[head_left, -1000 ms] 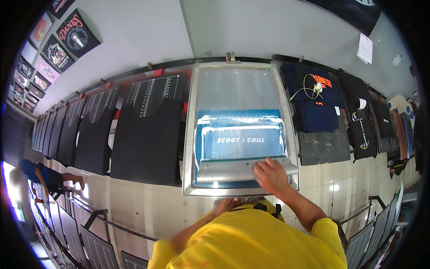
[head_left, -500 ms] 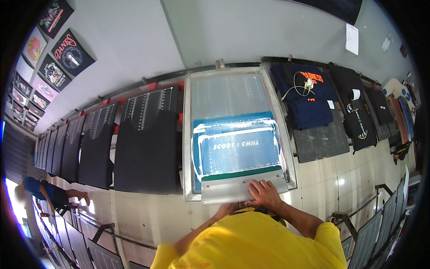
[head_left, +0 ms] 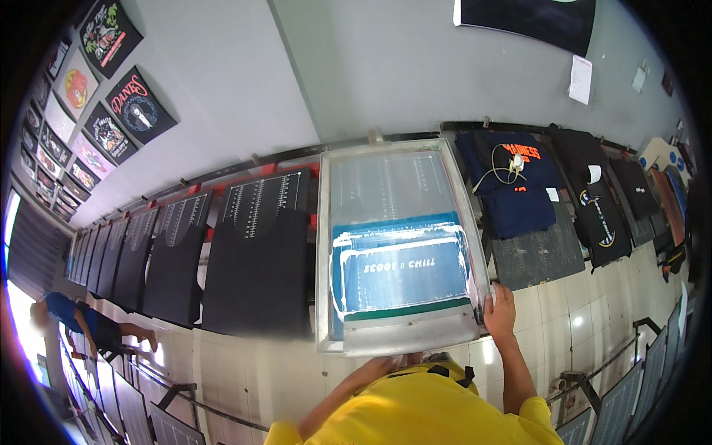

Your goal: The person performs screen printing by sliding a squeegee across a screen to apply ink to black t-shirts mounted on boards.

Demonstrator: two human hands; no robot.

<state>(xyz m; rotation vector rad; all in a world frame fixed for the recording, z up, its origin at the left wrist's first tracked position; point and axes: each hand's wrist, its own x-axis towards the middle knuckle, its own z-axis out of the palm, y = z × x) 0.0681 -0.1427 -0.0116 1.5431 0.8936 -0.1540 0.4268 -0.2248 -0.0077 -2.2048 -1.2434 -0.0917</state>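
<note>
A screen-printing frame [head_left: 324,245] with an aluminium rim lies in front of me. Its mesh is grey at the far end and blue nearer me, with white lettering and smears of white ink [head_left: 404,247] around it. Across the near end rests a squeegee [head_left: 411,335] with a wide metal holder and a green blade. My right hand [head_left: 500,311] grips the frame's right rim near the front corner, its fingers bent against the metal. My left hand [head_left: 384,363] is low by the near edge, just below the squeegee; its fingers are mostly hidden.
Black shirts lie on a row of boards [head_left: 256,274] to the left. On the right, folded navy shirts [head_left: 519,208] carry a coiled pale cable [head_left: 504,174]. More black shirts [head_left: 602,222] lie beyond. Another person [head_left: 89,322] bends at the far left. Racks of grey boards [head_left: 615,400] stand behind me.
My right hand has left the squeegee holder and moved right to the frame's side rim. My left hand stays by the near edge. The view has tilted up slightly.
</note>
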